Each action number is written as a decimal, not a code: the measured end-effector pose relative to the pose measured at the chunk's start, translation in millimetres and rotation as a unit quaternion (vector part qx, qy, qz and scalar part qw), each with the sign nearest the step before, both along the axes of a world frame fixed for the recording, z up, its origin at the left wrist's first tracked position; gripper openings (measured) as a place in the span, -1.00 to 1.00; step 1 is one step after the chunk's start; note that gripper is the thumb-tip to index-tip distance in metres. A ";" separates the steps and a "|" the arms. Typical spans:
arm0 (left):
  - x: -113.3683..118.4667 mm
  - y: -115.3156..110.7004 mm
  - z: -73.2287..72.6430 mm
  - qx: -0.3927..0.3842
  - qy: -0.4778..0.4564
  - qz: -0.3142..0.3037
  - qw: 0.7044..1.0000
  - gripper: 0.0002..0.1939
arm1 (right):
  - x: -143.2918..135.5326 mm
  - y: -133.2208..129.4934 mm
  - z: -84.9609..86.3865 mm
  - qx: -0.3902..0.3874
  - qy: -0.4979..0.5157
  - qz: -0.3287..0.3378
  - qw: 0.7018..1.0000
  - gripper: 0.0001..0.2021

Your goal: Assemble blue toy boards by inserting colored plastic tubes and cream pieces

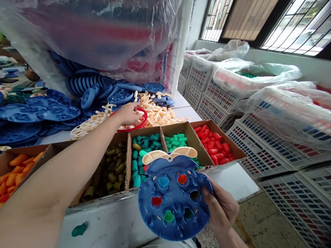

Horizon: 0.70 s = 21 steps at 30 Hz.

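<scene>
We hold the blue disc (173, 201) low in front of us, just ahead of the divided cardboard box (181, 130), with a cream wing-shaped piece (169, 155) seated along its top edge and coloured caps (163, 181) pushed into several of its sockets. It looks like thin moulded plastic, so we judge it light and stiff, a little slick, and best gripped at the rim, where no caps can be knocked loose. Our right hand (222, 210) does just that: fingers curled over the disc's right edge, thumb on its face, closed firmly on it. Our left hand (129, 113) stretches far forward over the box, arm nearly straight, fingers pinched down on a red ring (138, 125) lying among the cream parts (160, 114) on the table. Blue plates (59, 112) are piled to the left, white crates (263, 150) to the right.
</scene>
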State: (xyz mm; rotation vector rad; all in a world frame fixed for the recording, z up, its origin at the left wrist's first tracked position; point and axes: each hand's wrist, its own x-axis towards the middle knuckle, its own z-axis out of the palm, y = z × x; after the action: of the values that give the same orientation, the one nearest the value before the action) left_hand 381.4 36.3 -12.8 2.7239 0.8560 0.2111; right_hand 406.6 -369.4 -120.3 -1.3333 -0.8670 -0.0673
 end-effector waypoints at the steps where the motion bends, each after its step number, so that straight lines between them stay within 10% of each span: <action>1: 5.7 2.1 -2.6 0.005 -0.001 0.003 1.000 -0.54 | -0.2 0.3 0.0 -0.003 -0.006 0.002 1.000 -0.61; 8: 23.3 10.3 -7.5 -0.004 -0.010 -0.009 1.000 -0.64 | -2.1 2.0 -0.8 -0.008 -0.013 0.006 1.000 -0.61; 13: 0.5 -6.9 19.1 -0.017 -0.103 0.013 0.994 -0.64 | 0.7 6.8 -4.0 -0.013 -0.016 0.012 1.000 -0.59; 18: -36.7 -89.0 62.0 -0.084 -0.206 -0.061 0.973 -0.68 | -0.1 22.2 6.5 -0.004 -0.021 0.041 0.999 -0.55; 21: -56.5 -152.9 69.8 -0.106 -0.286 -0.260 0.916 -0.68 | -2.9 31.2 16.3 0.014 -0.035 0.072 0.997 -0.54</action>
State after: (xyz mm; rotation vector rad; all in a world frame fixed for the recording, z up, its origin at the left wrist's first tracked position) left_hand 324.8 -116.5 57.0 2.3645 -0.0156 0.7037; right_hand 403.6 -338.3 -104.0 -1.2462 -1.0160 -0.0143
